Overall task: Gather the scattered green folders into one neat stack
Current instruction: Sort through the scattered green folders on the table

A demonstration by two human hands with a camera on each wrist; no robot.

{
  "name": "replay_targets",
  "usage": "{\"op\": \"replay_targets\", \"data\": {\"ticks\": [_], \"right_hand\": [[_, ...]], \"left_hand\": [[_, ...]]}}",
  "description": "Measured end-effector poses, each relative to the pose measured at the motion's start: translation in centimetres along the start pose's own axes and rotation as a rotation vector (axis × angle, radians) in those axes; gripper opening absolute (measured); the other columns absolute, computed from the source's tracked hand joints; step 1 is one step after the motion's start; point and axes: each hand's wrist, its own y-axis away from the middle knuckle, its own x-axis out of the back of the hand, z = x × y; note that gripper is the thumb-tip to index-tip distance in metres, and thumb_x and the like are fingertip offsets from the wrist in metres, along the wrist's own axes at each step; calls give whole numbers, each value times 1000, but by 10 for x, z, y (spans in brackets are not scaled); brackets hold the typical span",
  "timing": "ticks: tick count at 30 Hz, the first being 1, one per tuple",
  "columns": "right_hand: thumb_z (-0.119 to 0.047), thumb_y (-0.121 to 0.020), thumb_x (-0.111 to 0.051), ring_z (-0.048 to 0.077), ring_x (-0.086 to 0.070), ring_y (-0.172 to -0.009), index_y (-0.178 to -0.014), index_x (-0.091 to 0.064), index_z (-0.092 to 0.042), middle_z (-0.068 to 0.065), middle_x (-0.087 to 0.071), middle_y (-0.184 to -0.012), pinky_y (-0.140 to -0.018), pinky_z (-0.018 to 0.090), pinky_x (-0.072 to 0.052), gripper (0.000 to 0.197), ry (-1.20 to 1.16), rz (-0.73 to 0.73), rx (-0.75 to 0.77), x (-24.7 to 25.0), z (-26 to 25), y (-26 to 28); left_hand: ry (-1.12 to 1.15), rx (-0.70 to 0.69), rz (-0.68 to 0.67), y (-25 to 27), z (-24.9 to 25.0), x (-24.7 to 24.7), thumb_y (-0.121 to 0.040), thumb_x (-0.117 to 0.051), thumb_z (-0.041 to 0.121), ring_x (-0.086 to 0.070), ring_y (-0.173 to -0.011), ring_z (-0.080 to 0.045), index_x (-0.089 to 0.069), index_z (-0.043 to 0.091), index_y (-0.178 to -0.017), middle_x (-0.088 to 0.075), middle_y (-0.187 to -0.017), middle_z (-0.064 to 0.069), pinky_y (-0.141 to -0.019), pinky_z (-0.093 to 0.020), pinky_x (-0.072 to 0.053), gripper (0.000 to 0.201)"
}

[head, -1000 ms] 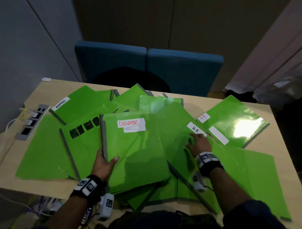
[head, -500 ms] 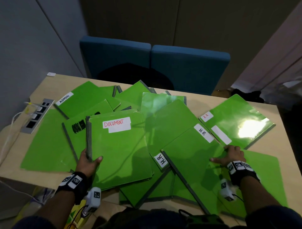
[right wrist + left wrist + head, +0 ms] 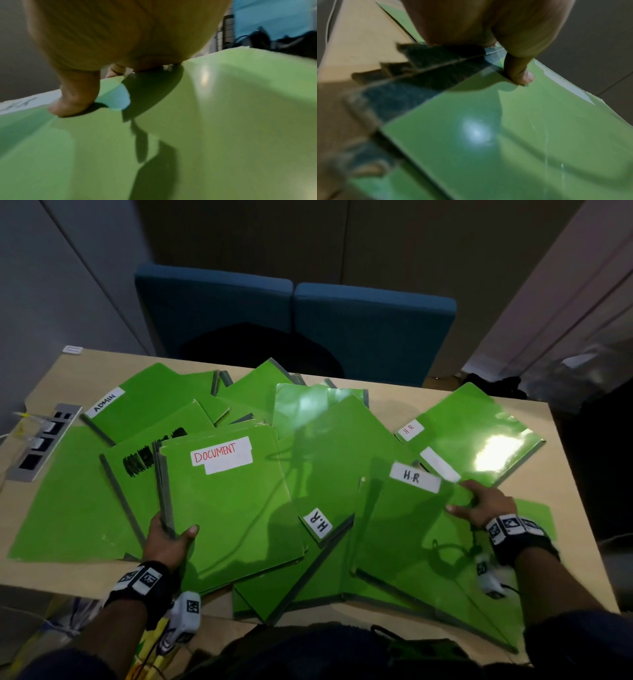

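Two grips closed: left hand (image 3: pixel 169 539) clasps DOCUMENT folder (image 3: pixel 233 508), right hand (image 3: pixel 484 503) H.R folder (image 3: pixel 411 529), apparently lifted.

Thumb (image 3: pixel 75 100) atop bent green folder (image 3: pixel 205 121)

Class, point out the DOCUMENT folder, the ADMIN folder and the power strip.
DOCUMENT folder (image 3: pixel 236 508): head view, cover's middle.
ADMIN folder (image 3: pixel 154 402): head view, bare cover.
Power strip (image 3: pixel 42 441): head view, its middle.

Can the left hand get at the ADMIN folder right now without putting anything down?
Probably not. The left hand grips the spine edge of the DOCUMENT folder stack, thumb on top. The ADMIN folder lies uncovered at the far left, so once that hand lets go the way looks free.
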Motion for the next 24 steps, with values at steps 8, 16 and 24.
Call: {"op": "replay_targets", "data": {"ticks": [8,16,24], "right_hand": [[-61,-76,-70,28,-43,-133,-140,-45,-15,7,-37,-152,-106,44,-42,82,208,-9,239,-38,-35,6],[-62,-69,-75,26,-54,-123,-139,-41,-27,2,-59,-131,-107,47,-38,85,125,33,208,-44,-53,13],[-15,-72,-86,8,-69,-71,-91,-65,-23,-10,-74,-77,-77,29,-57,29,-326,-120,330,50,-85,35]], "left_hand": [[-11,-7,34,8,-2,-4,-84,-72,20,-37,-134,-41,-27,17,-146,-38,-150,-17,-109,-56,-32,77],[-22,4,48,9,-6,-6,-82,-75,23,-36,-137,-41,-23,18,-149,-35,-152,-16,-109,-57,-32,85],[-23,-9,37,12,-3,-3,-81,-76,23,-41,-134,-38,-25,15,-149,-39,-150,-16,-110,-52,-35,85]]}}
